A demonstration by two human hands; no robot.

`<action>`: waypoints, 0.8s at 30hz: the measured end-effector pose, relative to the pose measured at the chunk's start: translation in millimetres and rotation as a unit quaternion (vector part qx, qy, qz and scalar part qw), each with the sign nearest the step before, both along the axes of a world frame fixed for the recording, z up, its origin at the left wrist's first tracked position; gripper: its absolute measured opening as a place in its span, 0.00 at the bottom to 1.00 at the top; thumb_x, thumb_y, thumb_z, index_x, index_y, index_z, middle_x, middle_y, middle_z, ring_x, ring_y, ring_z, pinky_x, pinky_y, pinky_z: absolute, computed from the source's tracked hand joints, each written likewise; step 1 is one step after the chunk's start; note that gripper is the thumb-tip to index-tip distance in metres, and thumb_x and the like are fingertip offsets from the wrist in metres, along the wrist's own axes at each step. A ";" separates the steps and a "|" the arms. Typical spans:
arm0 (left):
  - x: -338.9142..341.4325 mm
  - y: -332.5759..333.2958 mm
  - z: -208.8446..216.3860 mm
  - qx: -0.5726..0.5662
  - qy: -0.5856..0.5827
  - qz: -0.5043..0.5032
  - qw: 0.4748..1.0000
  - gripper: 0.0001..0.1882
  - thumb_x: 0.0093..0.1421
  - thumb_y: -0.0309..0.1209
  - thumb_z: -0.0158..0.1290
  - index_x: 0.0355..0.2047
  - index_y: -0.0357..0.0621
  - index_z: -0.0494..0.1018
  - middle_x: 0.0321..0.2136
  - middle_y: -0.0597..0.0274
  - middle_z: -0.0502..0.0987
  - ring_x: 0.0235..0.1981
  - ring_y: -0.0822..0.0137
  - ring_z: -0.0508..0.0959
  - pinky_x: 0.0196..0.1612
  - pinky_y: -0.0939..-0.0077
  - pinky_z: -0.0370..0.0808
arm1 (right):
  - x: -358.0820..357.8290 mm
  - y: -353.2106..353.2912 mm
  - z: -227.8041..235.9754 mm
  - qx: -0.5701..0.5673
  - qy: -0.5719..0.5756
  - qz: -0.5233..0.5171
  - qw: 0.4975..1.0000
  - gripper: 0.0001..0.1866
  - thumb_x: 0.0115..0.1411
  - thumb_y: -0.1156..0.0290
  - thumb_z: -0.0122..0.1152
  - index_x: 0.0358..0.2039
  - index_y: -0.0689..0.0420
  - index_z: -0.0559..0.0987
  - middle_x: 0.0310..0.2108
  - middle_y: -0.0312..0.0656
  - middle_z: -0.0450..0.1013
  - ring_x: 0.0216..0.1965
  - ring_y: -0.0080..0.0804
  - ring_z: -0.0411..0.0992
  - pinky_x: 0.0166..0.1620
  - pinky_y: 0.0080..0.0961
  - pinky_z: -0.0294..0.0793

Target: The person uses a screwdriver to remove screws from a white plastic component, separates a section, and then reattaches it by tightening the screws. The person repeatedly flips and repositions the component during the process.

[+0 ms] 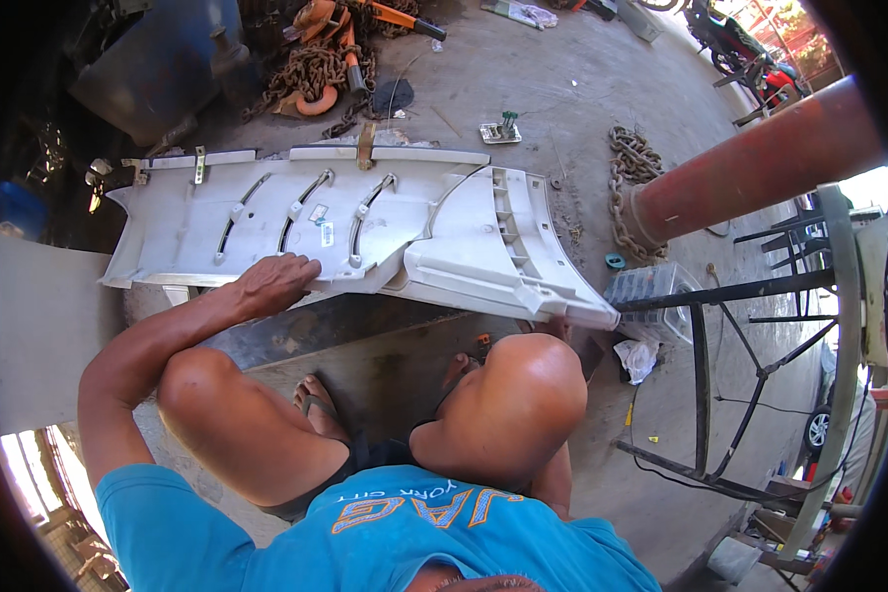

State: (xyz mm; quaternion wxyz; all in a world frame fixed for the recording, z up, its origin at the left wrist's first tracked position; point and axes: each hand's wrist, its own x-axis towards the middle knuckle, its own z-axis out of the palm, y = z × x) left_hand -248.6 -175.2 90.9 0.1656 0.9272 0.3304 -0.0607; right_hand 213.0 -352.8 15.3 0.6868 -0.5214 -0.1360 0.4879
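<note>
A long white plastic panel (365, 222), seemingly a vehicle trim piece, lies across in front of me. It has curved slots, ribs and a small label. My left hand (281, 280) is closed over its near edge, left of the middle, with the fingertips partly hidden. By the panel's near right corner, my right hand (555, 327) shows only in part behind my raised knee; its fingers are hidden. A brown clip or strap (366, 146) sits on the far edge, and a metal bracket (200, 165) stands at the far left.
Rusty chains with an orange hook (318, 102) lie beyond the panel. At the right are a red pipe (760, 163), another chain (633, 163), a clear plastic organizer box (656, 296) and a black metal frame (703, 385). A small tray with green pieces (501, 131) rests on the floor.
</note>
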 end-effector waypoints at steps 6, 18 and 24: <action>11.8 3.8 24.0 0.006 -0.026 0.052 0.998 0.16 0.59 0.37 0.62 0.35 0.38 0.70 0.28 0.44 0.77 0.33 0.40 0.79 0.35 0.48 0.75 | 5.5 46.1 38.0 0.016 -0.006 0.015 1.000 0.48 0.62 0.56 0.71 0.73 0.48 0.51 0.66 0.48 0.64 0.63 0.49 0.71 0.59 0.54 0.75; 41.5 28.6 73.1 0.085 -0.049 0.123 0.988 0.22 0.58 0.46 0.63 0.38 0.38 0.74 0.30 0.42 0.81 0.34 0.39 0.82 0.38 0.48 0.77 | 14.7 111.4 119.2 -0.062 -0.468 -0.064 0.879 0.46 0.63 0.57 0.71 0.71 0.58 0.55 0.57 0.57 0.69 0.52 0.49 0.75 0.49 0.42 0.78; 36.5 37.1 89.6 0.009 -0.042 0.154 0.987 0.32 0.60 0.57 0.61 0.37 0.34 0.75 0.26 0.37 0.79 0.31 0.37 0.81 0.37 0.48 0.76 | -53.6 148.3 203.3 0.195 -0.800 0.223 0.522 0.50 0.50 0.58 0.80 0.70 0.53 0.63 0.63 0.52 0.68 0.65 0.49 0.66 0.69 0.50 0.61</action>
